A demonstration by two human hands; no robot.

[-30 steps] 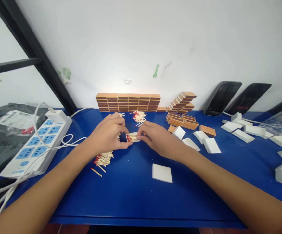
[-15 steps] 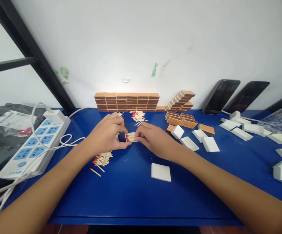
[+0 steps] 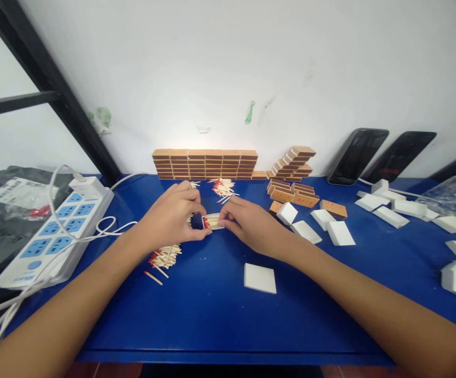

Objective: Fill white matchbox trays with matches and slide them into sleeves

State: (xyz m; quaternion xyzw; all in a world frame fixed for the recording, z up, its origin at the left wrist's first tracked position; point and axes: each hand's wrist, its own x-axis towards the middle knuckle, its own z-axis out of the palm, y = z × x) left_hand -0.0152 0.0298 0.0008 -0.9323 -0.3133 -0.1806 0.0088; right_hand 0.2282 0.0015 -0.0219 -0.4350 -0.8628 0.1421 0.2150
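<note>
A small white matchbox tray (image 3: 213, 222) with red-headed matches in it is between my two hands, over the blue table. My left hand (image 3: 180, 215) grips its left end with thumb and fingers. At the other end, the closed thumb and fingers of my right hand (image 3: 247, 226) pinch the tray's edge; whether a match is also between them I cannot tell. A pile of loose matches (image 3: 166, 256) lies below my left hand, partly hidden by it. Another heap of matches (image 3: 223, 188) lies beyond my hands. One white tray (image 3: 260, 278) rests nearer me, right of centre.
Stacked matchboxes (image 3: 205, 164) line the wall, with a stepped stack (image 3: 293, 161) and loose matchboxes (image 3: 305, 198) to the right. White trays (image 3: 408, 208) are scattered further right. Two phones (image 3: 358, 156) lean on the wall. A power strip (image 3: 57, 231) with cables stands left.
Both hands hold almost the same position around the tray. The matches in it show slightly more plainly now; the view has shifted very slightly.
</note>
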